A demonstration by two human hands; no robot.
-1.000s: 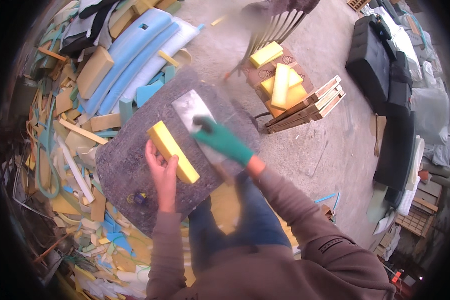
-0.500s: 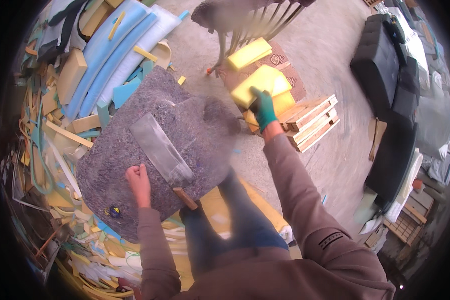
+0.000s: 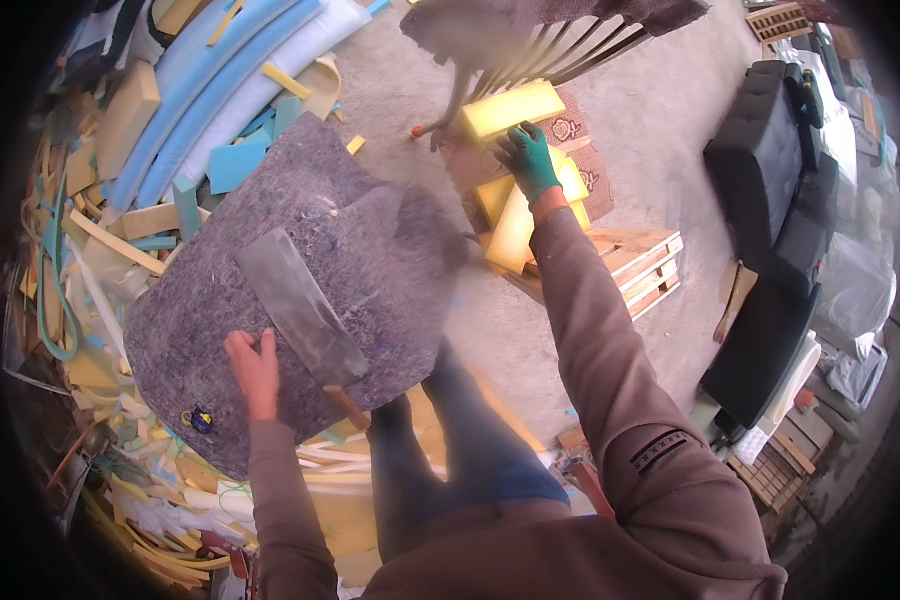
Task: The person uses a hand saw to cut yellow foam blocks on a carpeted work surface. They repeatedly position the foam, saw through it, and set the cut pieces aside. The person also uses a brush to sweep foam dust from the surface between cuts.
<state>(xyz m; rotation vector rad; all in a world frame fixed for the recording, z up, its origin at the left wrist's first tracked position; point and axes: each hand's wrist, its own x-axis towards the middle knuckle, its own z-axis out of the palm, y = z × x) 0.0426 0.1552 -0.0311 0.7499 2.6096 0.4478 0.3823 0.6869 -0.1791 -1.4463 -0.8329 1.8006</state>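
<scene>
My bare left hand (image 3: 253,372) is loosely curled over a grey felt-covered board (image 3: 185,315), left of a wide-bladed knife (image 3: 302,308) with a wooden handle; nothing shows in its fingers. The knife lies flat on the felt. A small blue and yellow round item (image 3: 198,420) sits near the board's lower left edge. My right hand (image 3: 530,165), in a green glove, stretches away with fingers spread, at the near side of a yellow foam block (image 3: 513,110). Whether its fingertips touch the block I cannot tell. Other yellow foam pieces (image 3: 515,232) lie tilted below that wrist.
The foam rests on patterned brown fabric (image 3: 595,150) beside a wooden pallet (image 3: 645,262). A dark chair (image 3: 560,45) stands beyond. Blue-white foam rolls (image 3: 235,100) and many offcuts (image 3: 120,245) crowd the left. Black cushioned furniture (image 3: 760,160) lines the right.
My right hand has moved away from the nearer foam pieces to the farther block. Those nearer pieces have shifted and tipped toward me. My left hand still hovers by the knife.
</scene>
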